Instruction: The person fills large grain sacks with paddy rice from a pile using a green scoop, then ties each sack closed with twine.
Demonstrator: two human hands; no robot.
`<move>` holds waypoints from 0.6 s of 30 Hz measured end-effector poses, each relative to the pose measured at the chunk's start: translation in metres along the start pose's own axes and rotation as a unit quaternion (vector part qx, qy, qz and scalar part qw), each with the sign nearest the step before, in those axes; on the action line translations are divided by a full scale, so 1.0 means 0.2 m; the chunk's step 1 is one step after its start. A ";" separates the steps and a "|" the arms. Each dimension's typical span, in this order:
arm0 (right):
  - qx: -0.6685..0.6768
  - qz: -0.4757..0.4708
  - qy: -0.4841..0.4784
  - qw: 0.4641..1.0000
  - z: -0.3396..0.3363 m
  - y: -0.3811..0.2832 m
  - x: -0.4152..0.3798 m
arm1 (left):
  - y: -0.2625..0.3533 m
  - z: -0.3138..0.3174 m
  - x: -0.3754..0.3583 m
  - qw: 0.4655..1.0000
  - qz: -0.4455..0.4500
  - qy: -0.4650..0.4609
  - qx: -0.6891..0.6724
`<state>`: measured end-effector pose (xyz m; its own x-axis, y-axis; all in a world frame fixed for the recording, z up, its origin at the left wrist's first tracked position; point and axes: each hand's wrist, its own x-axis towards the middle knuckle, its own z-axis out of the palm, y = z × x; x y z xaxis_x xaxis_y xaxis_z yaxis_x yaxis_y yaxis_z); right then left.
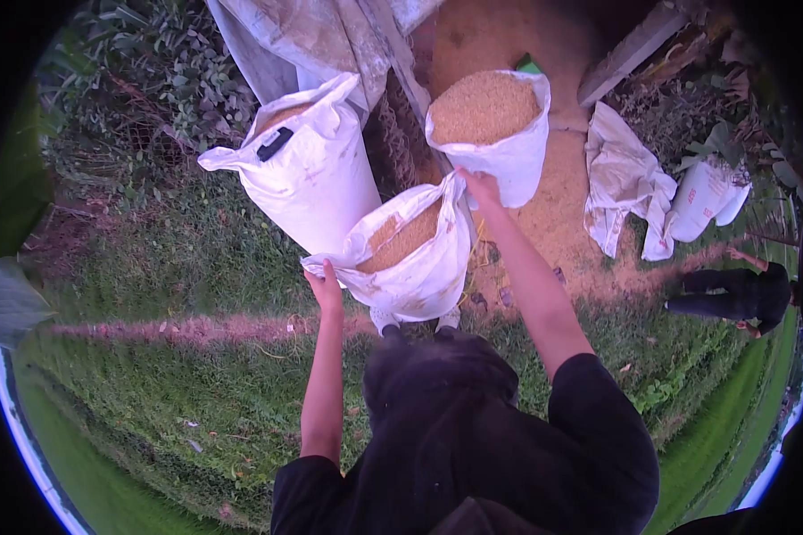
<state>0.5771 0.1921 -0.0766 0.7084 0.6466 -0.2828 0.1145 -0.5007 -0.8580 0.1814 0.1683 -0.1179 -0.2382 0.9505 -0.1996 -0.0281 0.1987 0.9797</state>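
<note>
In front of my feet stands a white woven sack (424, 285), its mouth spread wide and golden-brown grain (406, 239) showing inside. My left hand (325, 287) grips the near left corner of its rim. At the far right corner, my right hand (482, 188) is closed on the rim, near another sack. That second white sack (525, 169) is upright and heaped with grain. A third, fuller white sack (321, 192) leans beside the middle one on the left, with a small black object (275, 144) lying at its partly folded mouth.
Grain-coloured ground (562, 214) and a wooden post (629, 55) lie beyond. Crumpled sacks (629, 192) rest on the right, near another person (740, 294). A grey tarp (303, 31) hangs at the back left. Grass (214, 401) surrounds a narrow dirt path (196, 329).
</note>
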 end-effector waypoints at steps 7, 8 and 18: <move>-0.260 -0.061 -0.020 0.963 0.09 0.08 0.03 | -0.03 -0.01 -0.40 0.991 0.013 -0.126 0.041; -0.239 -0.072 -0.037 0.968 0.03 0.08 -0.02 | -0.02 -0.06 -0.48 0.991 -0.001 -0.132 0.008; -0.228 -0.208 -0.095 0.946 -0.36 0.34 -0.31 | -0.06 0.20 -0.42 0.996 0.075 -0.051 -0.003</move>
<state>0.5909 0.0765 -0.0856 0.4029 0.9125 -0.0711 0.6752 -0.3487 -0.6500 0.2417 0.0953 -0.1137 -0.1396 0.9889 -0.0516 -0.0057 0.0513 0.9987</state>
